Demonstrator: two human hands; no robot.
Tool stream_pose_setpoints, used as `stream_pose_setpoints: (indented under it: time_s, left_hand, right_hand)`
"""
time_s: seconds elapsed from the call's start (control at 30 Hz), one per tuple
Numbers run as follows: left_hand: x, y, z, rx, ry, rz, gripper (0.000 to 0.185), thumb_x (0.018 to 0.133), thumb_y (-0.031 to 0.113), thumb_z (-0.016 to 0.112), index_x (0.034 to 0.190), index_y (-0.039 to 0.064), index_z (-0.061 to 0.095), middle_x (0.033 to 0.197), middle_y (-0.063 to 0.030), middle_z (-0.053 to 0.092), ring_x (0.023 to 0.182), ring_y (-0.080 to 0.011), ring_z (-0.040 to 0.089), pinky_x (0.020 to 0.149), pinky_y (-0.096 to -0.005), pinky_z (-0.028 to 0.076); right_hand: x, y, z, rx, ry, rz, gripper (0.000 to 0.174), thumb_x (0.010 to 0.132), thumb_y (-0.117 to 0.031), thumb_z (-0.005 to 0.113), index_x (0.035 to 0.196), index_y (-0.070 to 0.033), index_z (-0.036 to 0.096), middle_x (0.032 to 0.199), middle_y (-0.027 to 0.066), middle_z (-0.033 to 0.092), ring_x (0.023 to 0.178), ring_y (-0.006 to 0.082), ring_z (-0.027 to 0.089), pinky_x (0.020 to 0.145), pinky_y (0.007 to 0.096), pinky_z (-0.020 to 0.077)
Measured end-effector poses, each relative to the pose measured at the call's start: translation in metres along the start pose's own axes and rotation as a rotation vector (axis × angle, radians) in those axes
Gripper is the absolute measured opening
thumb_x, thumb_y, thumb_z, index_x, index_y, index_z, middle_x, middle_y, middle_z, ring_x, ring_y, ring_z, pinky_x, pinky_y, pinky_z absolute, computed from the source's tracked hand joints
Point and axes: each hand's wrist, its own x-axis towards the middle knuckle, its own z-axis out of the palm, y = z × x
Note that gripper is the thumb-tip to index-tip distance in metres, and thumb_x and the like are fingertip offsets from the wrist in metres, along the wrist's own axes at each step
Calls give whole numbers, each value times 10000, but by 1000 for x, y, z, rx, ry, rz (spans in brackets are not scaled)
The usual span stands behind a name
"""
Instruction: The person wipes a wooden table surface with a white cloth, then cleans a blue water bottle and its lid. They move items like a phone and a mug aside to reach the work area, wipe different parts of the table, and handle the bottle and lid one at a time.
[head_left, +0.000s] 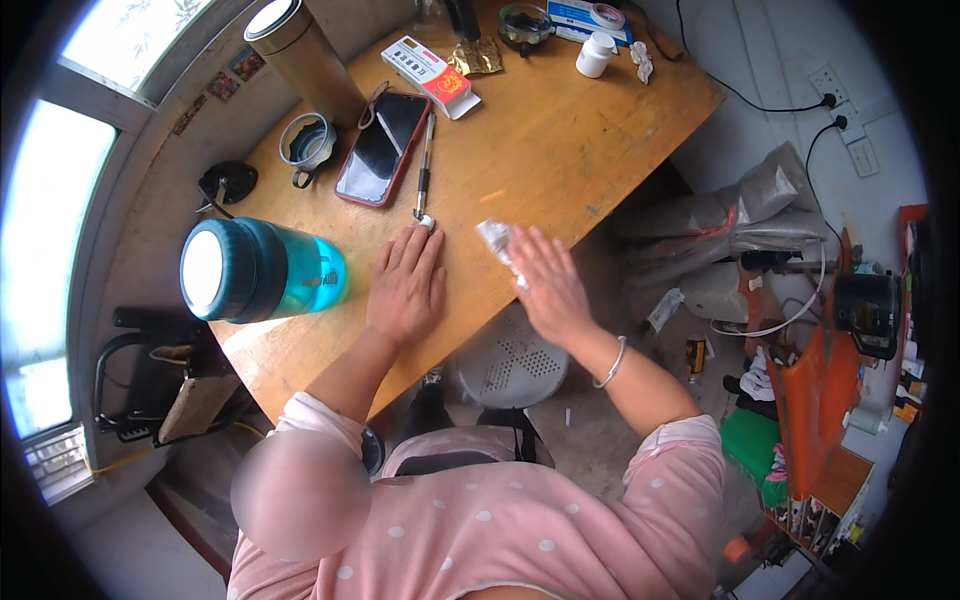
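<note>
My left hand (409, 289) lies palm down on the wooden tabletop (525, 150). Its fingertips are at a small white object (427, 223) near the lower end of a pen (425, 169). A crumpled white tissue (495, 237) is under the fingers of my right hand (551, 281), by the table's near edge; the palm hides part of it. Left of my left hand a teal bottle with a dark lid (311, 276) lies or leans, I cannot tell which. Beyond the fingers rests a smartphone in a red case (382, 150).
At the back stand a gold-coloured flask (311, 64), a red and white carton (431, 75), a white pill bottle (595, 55) and a glass ashtray (525, 28). A clear cup-like lid (307, 142) is beside the phone. Below the edge stands a perforated stool (514, 364).
</note>
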Motion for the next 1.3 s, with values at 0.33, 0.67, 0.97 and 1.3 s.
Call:
stream_pose_setpoints:
  time_s: [0.33, 0.67, 0.97, 1.3]
  left_hand:
    - [1, -3, 2, -2, 23, 3, 434, 860, 153, 489, 1279, 51, 441, 1310, -150, 434, 1237, -323, 375, 1028, -421, 271]
    - [-83, -8, -19, 2, -41, -38, 437, 880, 175, 473, 1296, 55, 416, 1380, -141, 363, 1294, -297, 320, 1079, -413, 229]
    - [-237, -76, -47, 204, 273, -646, 429, 910, 188, 464, 1303, 25, 413, 1368, -199, 371, 1264, -355, 349, 1055, -425, 247]
    - [-259, -75, -54, 262, 194, -614, 422, 914, 181, 443, 1314, 47, 411, 1384, -183, 351, 1303, -327, 305, 1066, -421, 233]
  right_hand:
    - [65, 33, 19, -145, 251, 111, 481, 915, -249, 432, 1325, -3, 380, 1447, 130, 279, 1352, 276, 220, 1112, 395, 144]
    - [-2, -13, 6, -108, 70, 211, 456, 942, -249, 386, 1346, -38, 377, 1464, 99, 262, 1362, 248, 210, 1116, 406, 126]
    - [-31, -172, 76, 234, -98, -359, 512, 883, -195, 462, 1337, 17, 361, 1439, 153, 289, 1351, 289, 233, 1115, 408, 147]
    - [-3, -106, 49, -100, -15, -69, 475, 902, -158, 438, 1352, -35, 349, 1443, 136, 286, 1351, 305, 220, 1094, 454, 162]
